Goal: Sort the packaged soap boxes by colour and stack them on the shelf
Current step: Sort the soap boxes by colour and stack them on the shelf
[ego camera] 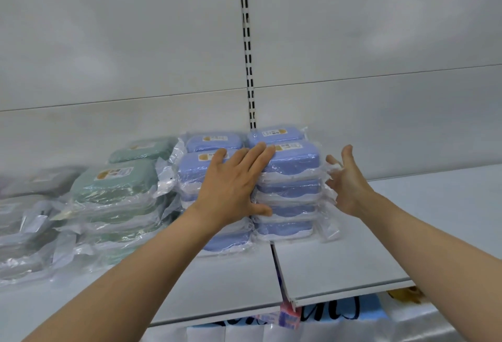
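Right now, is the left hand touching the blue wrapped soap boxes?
Touching. The head view shows the left hand lying flat, fingers straight, on the blue plastic-wrapped soap boxes.

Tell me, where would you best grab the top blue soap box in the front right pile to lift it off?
Probably by its two short ends, one hand from each side. The top blue box lies flat, wide and rounded, in slippery wrap. Its right end is free, beside the right hand. The left hand lies flat across its left end, where the neighbouring blue pile crowds it.
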Available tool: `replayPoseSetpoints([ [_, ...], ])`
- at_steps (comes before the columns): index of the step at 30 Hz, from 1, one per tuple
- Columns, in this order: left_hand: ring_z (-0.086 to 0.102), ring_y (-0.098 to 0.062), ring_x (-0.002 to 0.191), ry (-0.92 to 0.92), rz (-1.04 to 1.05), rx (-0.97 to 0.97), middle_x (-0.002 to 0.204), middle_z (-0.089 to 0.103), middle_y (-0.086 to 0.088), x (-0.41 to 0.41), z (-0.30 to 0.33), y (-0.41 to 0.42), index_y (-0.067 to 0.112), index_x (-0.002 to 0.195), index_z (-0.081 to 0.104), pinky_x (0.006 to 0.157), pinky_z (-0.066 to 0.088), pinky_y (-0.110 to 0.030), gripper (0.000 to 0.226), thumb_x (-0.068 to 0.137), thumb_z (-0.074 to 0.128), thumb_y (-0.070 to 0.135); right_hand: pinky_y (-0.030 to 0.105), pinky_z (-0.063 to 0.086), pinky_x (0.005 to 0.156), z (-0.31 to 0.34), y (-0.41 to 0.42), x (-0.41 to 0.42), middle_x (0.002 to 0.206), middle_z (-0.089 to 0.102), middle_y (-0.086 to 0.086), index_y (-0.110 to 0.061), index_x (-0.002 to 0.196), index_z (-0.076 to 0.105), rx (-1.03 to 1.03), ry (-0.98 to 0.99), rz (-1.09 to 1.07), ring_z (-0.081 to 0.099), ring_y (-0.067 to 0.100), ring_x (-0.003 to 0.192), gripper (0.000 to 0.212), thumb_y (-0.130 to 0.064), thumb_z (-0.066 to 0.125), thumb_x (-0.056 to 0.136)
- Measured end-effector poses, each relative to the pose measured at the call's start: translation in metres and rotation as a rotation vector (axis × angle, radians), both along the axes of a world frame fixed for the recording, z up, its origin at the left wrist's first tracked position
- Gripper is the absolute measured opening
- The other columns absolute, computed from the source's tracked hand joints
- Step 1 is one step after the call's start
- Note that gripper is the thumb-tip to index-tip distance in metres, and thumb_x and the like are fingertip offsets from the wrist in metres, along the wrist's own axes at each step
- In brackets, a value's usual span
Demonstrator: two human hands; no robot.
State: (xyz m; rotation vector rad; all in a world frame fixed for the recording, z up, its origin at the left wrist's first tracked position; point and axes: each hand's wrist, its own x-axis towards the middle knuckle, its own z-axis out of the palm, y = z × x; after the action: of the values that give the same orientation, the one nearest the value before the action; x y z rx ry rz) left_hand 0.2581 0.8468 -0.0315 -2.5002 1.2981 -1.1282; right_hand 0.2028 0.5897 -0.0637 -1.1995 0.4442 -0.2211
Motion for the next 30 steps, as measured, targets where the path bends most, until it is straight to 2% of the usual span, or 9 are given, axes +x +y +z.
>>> replayPoseSetpoints([
  [5, 0.053, -0.020, 0.126, -0.034, -0.013, -0.041, 0.152, 0.044, 0.000, 0.001, -0.003, 0.000, 0.018, 0.152, 0.032, 0.100, 0.043, -0.051, 0.108, 0.068, 0.057, 0.082, 0.037, 0.057, 0.074, 0.013, 0.024, 0.014, 0.098, 0.075, 0.009, -0.020, 0.112, 0.069, 0.006, 0.053, 0.169, 0.073, 0.026, 0.088, 0.089, -0.087, 0.019, 0.080],
  [9, 0.055, -0.021, 0.125, -0.056, -0.019, -0.056, 0.151, 0.046, 0.000, 0.002, -0.004, 0.000, 0.017, 0.150, 0.035, 0.099, 0.044, -0.051, 0.106, 0.068, 0.059, 0.080, 0.028, 0.057, 0.070, 0.019, 0.016, 0.011, 0.078, 0.075, 0.004, -0.018, 0.096, 0.076, -0.100, 0.070, 0.201, 0.073, 0.015, 0.079, 0.090, -0.085, 0.018, 0.081],
  [11, 0.055, -0.020, 0.124, -0.060, -0.022, -0.056, 0.150, 0.046, 0.000, 0.002, -0.004, 0.000, 0.017, 0.150, 0.036, 0.099, 0.044, -0.051, 0.105, 0.068, 0.058, 0.079, 0.038, 0.053, 0.094, 0.021, 0.009, 0.018, 0.089, 0.075, 0.002, -0.023, 0.112, 0.070, -0.085, 0.045, 0.154, 0.069, 0.025, 0.101, 0.086, -0.084, 0.019, 0.082],
  [15, 0.054, -0.019, 0.126, -0.027, 0.001, -0.054, 0.151, 0.045, 0.000, 0.002, -0.004, 0.002, 0.018, 0.150, 0.035, 0.100, 0.043, -0.050, 0.106, 0.068, 0.059, 0.080, 0.031, 0.058, 0.068, 0.028, 0.021, 0.040, 0.097, 0.074, 0.004, -0.020, 0.113, 0.065, -0.055, 0.016, 0.126, 0.071, 0.023, 0.079, 0.078, -0.080, 0.022, 0.086],
  [21, 0.055, -0.018, 0.125, 0.013, 0.029, -0.058, 0.149, 0.048, 0.001, 0.003, -0.001, 0.010, 0.018, 0.149, 0.038, 0.100, 0.043, -0.049, 0.103, 0.069, 0.052, 0.080, 0.037, 0.040, 0.077, 0.027, 0.019, 0.048, 0.126, 0.058, 0.020, -0.018, 0.124, 0.066, -0.175, 0.088, 0.259, 0.050, 0.040, 0.114, 0.097, -0.093, 0.038, 0.069],
  [24, 0.053, -0.018, 0.127, 0.042, 0.045, -0.039, 0.150, 0.045, 0.003, 0.001, 0.001, 0.010, 0.019, 0.151, 0.034, 0.101, 0.041, -0.049, 0.104, 0.069, 0.054, 0.081, 0.045, 0.047, 0.095, 0.042, 0.017, 0.043, 0.122, 0.063, 0.015, -0.019, 0.121, 0.065, -0.049, -0.004, 0.081, 0.060, 0.037, 0.113, 0.076, -0.079, 0.036, 0.085],
  [26, 0.052, -0.018, 0.128, 0.071, 0.056, -0.033, 0.151, 0.044, 0.003, -0.001, 0.003, 0.011, 0.020, 0.152, 0.033, 0.102, 0.040, -0.049, 0.106, 0.068, 0.056, 0.081, 0.035, 0.042, 0.093, 0.059, 0.019, 0.031, 0.126, 0.057, 0.001, -0.020, 0.127, 0.057, -0.247, -0.112, -0.170, 0.055, 0.020, 0.114, 0.056, -0.062, 0.034, 0.098],
  [28, 0.047, -0.017, 0.133, 0.104, 0.059, -0.021, 0.155, 0.038, 0.004, -0.003, 0.004, 0.010, 0.021, 0.154, 0.027, 0.106, 0.035, -0.049, 0.108, 0.070, 0.056, 0.081, 0.028, 0.032, 0.100, 0.076, 0.031, 0.011, 0.137, 0.051, -0.006, -0.022, 0.136, 0.053, -0.687, -0.310, -0.316, 0.046, 0.011, 0.124, 0.044, -0.046, 0.037, 0.103],
  [30, 0.035, -0.016, 0.141, 0.170, 0.043, -0.008, 0.162, 0.023, 0.005, -0.003, 0.008, 0.009, 0.022, 0.157, 0.012, 0.113, 0.024, -0.045, 0.112, 0.072, 0.056, 0.080, 0.024, 0.032, 0.099, 0.082, 0.053, -0.008, 0.128, 0.056, -0.013, -0.027, 0.129, 0.058, -1.183, -0.463, -0.149, 0.046, 0.006, 0.119, 0.036, -0.043, 0.046, 0.100],
])
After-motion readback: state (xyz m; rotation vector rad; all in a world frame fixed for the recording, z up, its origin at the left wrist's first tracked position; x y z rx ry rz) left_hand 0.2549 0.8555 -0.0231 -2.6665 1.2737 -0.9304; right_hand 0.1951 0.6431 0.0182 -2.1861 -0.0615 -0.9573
